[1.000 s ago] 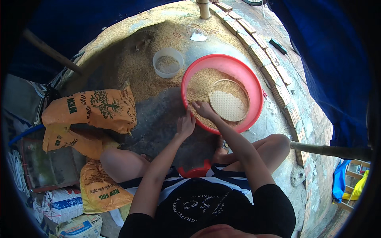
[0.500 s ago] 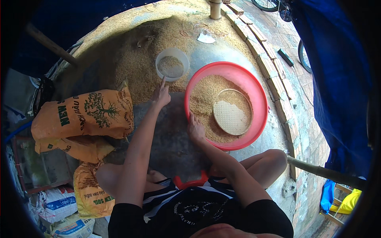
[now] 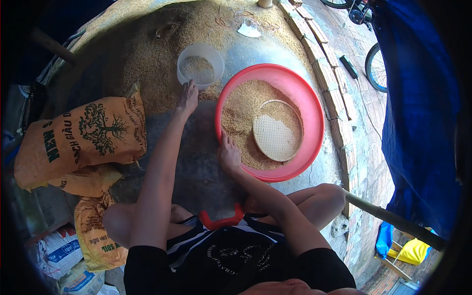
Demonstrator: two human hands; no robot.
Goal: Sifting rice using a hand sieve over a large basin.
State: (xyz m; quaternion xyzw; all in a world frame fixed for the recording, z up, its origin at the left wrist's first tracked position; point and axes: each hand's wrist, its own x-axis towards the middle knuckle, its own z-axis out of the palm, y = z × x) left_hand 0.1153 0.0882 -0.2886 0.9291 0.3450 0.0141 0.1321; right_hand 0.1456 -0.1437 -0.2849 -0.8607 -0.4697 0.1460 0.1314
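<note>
Left hand [image 3: 187, 100], at red basin [image 3: 312, 108] in earliest frame, now meets near rim of white tub [image 3: 199, 49], upper centre; right hand [image 3: 229, 155] shifts from grain [image 3: 241, 105] to basin's lower-left rim. Head view: left fingers narrow at tub rim, grip cannot be told; right fingers at basin edge, hold likewise unclear. Woven tray [image 3: 273, 140] inside basin, right of centre. Probably best: thumb and fingers either side of tub wall, tub level, basin steadied.

A black T-shirt [image 3: 196, 276] with round white print [image 3: 238, 254] tops dark shorts [image 3: 183, 244] striped white.
</note>
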